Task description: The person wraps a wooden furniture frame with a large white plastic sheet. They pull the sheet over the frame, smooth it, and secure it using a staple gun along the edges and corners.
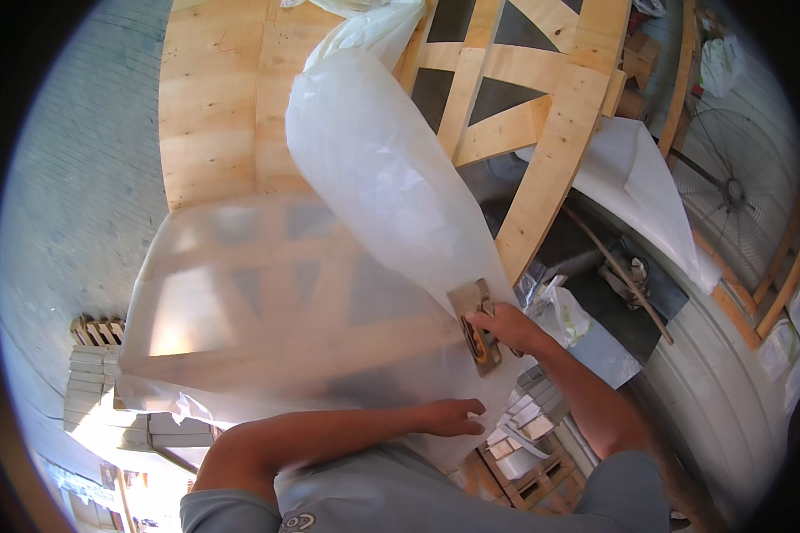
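The right hand [510, 327] grips a metal tool [481, 348] over the plastic sheet [240, 306]. Nearer the body, the left hand [450, 417] is empty, fingers loosely bent. The sheet spreads forward and left of both.

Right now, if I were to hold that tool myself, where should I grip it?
Probably along its right side, coming in from the right. The right hand already grips the tool there, and its long, narrow body sticks out to the left of the fist, over the plastic sheet.
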A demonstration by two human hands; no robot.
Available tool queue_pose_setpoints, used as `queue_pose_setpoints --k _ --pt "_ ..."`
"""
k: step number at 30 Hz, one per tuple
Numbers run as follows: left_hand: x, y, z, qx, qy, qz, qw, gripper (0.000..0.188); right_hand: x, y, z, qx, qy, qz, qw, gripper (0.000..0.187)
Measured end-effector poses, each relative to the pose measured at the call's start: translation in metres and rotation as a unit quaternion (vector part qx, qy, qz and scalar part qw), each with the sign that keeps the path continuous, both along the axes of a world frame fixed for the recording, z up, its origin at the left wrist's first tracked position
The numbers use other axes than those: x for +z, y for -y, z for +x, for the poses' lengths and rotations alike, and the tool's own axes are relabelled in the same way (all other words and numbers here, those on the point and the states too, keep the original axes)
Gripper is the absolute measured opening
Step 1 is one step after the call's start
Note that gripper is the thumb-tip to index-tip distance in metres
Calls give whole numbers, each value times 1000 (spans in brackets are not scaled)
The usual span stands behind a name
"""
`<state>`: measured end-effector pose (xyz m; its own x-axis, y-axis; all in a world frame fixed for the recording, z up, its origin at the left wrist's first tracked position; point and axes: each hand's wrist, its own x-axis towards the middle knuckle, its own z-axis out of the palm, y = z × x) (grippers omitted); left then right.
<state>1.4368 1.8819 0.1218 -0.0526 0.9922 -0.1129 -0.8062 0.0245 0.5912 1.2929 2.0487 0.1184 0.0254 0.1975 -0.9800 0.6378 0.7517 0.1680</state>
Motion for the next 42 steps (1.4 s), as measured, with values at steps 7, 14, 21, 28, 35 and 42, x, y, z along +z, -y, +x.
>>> queue_pose_setpoints --k 7,14,21,28,35,42 --pt "1 52 -35 68 101 -225 967 35 26 18 7 -121 -221 -53 966 36" --pt "-29 99 -39 246 -424 -497 716 25 71 39 53 -3 -338 -61 939 35" --pt "-24 91 -4 89 -630 -492 594 34 109 56 96 7 -432 -138 891 35" --pt "-17 86 0 32 -608 -520 599 39 131 65 154 -82 -515 -120 845 40" --pt "-34 77 10 27 -561 -578 592 50 151 59 225 -177 -555 -36 812 36" --pt "-28 76 9 -5 -557 -590 585 53 152 34 283 -320 -576 83 748 30"
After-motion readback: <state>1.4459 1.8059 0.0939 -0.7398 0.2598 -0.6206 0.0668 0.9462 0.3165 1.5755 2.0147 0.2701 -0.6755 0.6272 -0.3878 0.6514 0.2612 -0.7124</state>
